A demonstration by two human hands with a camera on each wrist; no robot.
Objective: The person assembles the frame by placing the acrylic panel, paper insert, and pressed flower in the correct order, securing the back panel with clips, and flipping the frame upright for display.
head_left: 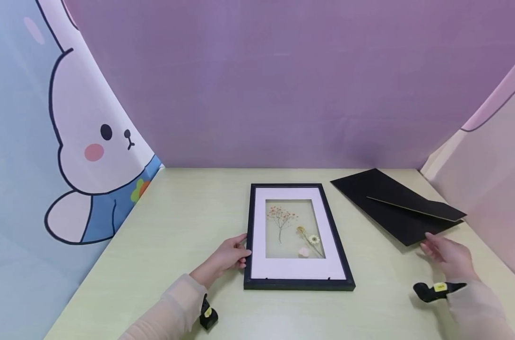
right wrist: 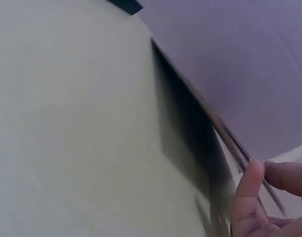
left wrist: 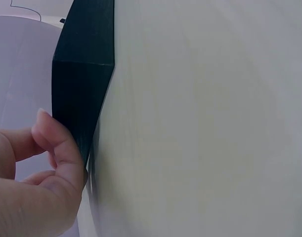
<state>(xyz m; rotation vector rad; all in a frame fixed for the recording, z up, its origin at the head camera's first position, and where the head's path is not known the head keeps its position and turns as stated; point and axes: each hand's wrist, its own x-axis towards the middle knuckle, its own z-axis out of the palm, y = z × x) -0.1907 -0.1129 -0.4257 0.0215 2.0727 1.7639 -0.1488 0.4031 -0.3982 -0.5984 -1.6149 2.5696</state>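
Booth-like nook, cartoon-rabbit wall (head_left: 76, 141)

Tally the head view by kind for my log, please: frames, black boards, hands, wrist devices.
Picture frame: 1
Black board, flap included: 1
Hands: 2 (left hand, right hand)
Wrist devices: 2 (left device, right device)
Total: 6

Bright, even head view, dimmer, softly blurred wrist views, soft shadow under the black board (head_left: 393, 222) at right
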